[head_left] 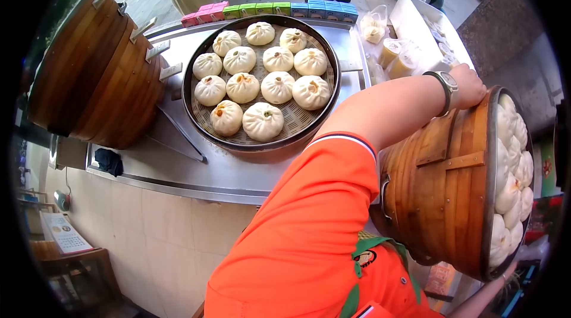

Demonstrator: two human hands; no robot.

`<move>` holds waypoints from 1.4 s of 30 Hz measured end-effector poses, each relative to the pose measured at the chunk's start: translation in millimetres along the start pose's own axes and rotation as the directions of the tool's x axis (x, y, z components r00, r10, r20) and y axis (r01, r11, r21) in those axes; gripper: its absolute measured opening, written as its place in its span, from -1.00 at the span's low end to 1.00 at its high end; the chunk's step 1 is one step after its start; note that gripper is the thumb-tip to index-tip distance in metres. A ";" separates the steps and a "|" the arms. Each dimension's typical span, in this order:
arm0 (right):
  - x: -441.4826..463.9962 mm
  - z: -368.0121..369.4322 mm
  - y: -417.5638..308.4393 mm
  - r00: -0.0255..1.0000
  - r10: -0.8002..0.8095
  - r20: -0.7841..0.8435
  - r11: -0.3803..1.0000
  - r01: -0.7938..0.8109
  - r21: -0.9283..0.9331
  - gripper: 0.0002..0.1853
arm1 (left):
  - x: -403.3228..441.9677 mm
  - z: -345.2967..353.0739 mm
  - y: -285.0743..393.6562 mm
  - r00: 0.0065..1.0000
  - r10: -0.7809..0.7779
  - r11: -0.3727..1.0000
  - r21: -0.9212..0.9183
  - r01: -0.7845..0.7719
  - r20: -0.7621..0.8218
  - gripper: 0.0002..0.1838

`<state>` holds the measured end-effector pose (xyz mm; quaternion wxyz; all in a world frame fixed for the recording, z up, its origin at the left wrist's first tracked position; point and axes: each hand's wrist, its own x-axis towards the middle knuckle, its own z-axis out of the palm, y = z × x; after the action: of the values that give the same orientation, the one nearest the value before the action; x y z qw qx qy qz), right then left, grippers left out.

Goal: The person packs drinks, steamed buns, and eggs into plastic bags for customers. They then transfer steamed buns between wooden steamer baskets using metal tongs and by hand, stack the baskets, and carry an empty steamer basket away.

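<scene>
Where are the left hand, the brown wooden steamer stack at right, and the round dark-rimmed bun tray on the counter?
Left hand point(468, 87): head view, back of hand.
Brown wooden steamer stack point(440, 190): head view, side wall.
Round dark-rimmed bun tray point(262, 146): head view, front rim.

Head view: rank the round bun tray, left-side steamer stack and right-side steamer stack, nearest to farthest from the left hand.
1. Right-side steamer stack: the left hand is at its rim.
2. Round bun tray: middle of the picture.
3. Left-side steamer stack: beyond the tray, picture's left.
</scene>
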<state>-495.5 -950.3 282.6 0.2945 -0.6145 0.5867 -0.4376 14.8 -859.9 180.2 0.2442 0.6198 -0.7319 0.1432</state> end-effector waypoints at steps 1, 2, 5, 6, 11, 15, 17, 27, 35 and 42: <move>-1.1 1.1 0.6 1.000 0.000 -0.007 1.000 0.000 -0.002 -0.60 | -0.3 0.0 0.1 1.000 -0.002 1.000 -0.009 0.002 -0.009 -0.82; -3.7 1.1 2.3 1.000 0.001 -0.010 1.000 -0.001 -0.001 -0.60 | 0.1 -1.4 1.4 1.000 -0.003 1.000 -0.017 0.003 -0.022 -0.82; -9.8 4.1 6.6 1.000 0.005 -0.012 1.000 -0.005 0.006 -0.61 | -1.7 -1.1 1.5 0.999 -0.010 0.999 -0.035 0.008 -0.035 -0.82; -10.2 3.1 6.0 1.000 -0.006 -0.021 1.000 0.006 0.005 -0.61 | -2.9 -1.2 0.4 0.999 -0.011 0.999 -0.033 0.010 -0.038 -0.82; -24.1 11.6 4.5 0.999 -0.034 -0.026 0.999 0.035 0.030 -0.61 | -15.3 -19.2 -8.3 1.000 0.030 1.000 0.007 -0.030 0.003 -0.81; -46.6 50.9 -10.0 0.997 -0.080 0.021 0.990 0.077 0.122 -0.62 | -37.2 -45.5 -34.7 0.999 -0.033 0.998 0.062 0.032 0.010 -0.81; -62.4 80.0 -22.3 0.991 -0.111 0.076 0.979 0.096 0.179 -0.62 | -65.4 -67.0 -51.4 0.993 -0.117 0.992 0.041 0.117 0.006 -0.84; -155.8 334.2 -105.7 0.869 -0.231 0.437 0.846 -0.043 0.532 -0.63 | -277.8 -204.7 -168.6 0.975 -0.140 0.869 0.451 0.204 -0.171 -0.79; -213.2 518.4 -130.2 0.781 -0.169 0.601 0.724 -0.315 0.613 -0.64 | -455.8 -230.0 -205.3 0.923 -0.346 0.745 0.549 0.378 -0.166 -0.86; -218.5 585.4 -115.9 0.788 -0.110 0.606 0.696 -0.375 0.613 -0.64 | -523.7 -190.1 -204.5 0.822 -0.552 0.656 0.535 0.533 -0.143 -0.87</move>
<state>90.9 -809.1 82.4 0.7089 -0.5124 0.2936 -0.3856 307.7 -363.0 40.6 0.0742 0.8548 -0.4437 0.2588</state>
